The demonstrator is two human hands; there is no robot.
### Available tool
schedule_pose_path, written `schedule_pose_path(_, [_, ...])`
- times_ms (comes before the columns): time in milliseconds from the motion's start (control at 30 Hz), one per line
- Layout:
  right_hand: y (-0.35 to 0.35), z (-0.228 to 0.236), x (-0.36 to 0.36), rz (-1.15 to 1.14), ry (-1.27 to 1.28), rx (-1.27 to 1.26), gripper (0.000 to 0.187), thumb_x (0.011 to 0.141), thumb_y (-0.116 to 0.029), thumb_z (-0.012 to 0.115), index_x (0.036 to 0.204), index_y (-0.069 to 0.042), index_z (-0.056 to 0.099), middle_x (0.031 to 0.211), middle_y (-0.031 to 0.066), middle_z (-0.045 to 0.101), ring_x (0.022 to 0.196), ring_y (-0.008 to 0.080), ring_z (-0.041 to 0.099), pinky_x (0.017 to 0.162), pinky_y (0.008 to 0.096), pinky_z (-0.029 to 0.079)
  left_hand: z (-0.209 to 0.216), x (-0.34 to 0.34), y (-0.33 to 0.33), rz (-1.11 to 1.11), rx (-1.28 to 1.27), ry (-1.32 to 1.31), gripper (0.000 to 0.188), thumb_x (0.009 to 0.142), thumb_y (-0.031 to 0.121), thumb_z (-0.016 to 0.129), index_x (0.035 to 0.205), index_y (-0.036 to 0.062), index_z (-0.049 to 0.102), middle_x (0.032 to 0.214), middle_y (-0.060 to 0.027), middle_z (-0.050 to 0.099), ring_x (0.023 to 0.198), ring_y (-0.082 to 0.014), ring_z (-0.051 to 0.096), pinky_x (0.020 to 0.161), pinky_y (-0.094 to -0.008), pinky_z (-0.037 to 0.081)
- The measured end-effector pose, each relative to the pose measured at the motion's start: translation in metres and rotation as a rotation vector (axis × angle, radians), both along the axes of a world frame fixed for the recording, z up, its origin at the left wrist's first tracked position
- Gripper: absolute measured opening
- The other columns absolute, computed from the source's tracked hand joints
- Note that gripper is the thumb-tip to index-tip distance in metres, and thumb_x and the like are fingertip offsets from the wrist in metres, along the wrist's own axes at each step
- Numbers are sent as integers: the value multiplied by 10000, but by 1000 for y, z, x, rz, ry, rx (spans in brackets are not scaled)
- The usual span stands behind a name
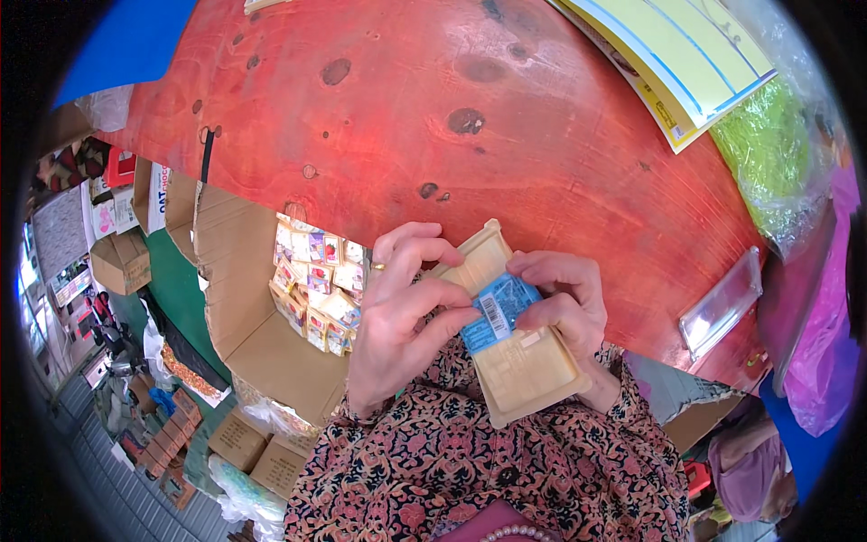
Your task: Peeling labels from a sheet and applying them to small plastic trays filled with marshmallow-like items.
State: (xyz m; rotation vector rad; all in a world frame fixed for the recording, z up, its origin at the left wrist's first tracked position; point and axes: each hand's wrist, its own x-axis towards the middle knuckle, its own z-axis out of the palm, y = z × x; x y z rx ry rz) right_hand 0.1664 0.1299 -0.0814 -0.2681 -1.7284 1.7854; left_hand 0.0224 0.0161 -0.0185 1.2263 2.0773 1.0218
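Note:
Between my hands, tilted above the near edge of the red table, is a beige plastic tray with a moulded surface and rounded corners. A blue wrapper with a barcode lies across its middle. My left hand, with a ring on one finger, is closed at the tray's left side, its fingertips at the wrapper's edge. On the other side, my right hand pinches the tray and the wrapper's right edge between bent fingers and thumb. Its other fingers are partly hidden behind the tray.
An open cardboard box with several small printed packets stands left, below the red table. Yellow printed sheets lie far right, near a green plastic bag. A clear plastic case rests at the right edge.

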Motion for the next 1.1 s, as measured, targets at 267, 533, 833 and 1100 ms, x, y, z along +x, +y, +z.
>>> schedule_pose_path(267, [3, 5, -5, -70, -12, -201, 148, 757, -35, 691, 723, 15, 556, 1073, 171, 481, 1034, 296, 564, 861, 368, 508, 14, 2, -7, -348, 42, 62, 719, 536, 631, 654, 1043, 122, 692, 1137, -115, 596, 1149, -390, 440, 1006, -568, 280])
schedule_pose_path(533, [4, 7, -7, -45, -20, -329, 218, 748, -108, 738, 687, -45, 538, 1005, 143, 508, 944, 252, 593, 804, 347, 519, -5, 19, -9, -310, 7, 572, 437, 706, 299, 677, 1061, 46, 653, 1190, -72, 564, 1180, -331, 475, 1030, -563, 285])
schedule_pose_path(833, [-3, 33, -9, 94, -204, -429, 279, 711, -96, 765, 790, -52, 502, 903, 120, 517, 878, 227, 584, 772, 350, 506, 11, 22, -6, -109, 211, 327, 400, 587, 80, 709, 969, -22, 649, 961, -119, 604, 914, -327, 576, 774, -457, 490])
schedule_pose_path(1100, [-12, 28, -12, 274, -348, -425, 351, 744, 53, 671, 1066, 13, 539, 914, 104, 593, 841, 184, 637, 734, 290, 519, 4, 8, -39, 13, 165, -138, 274, 655, 16, 706, 914, -40, 639, 888, -151, 640, 814, -280, 630, 694, -348, 507])
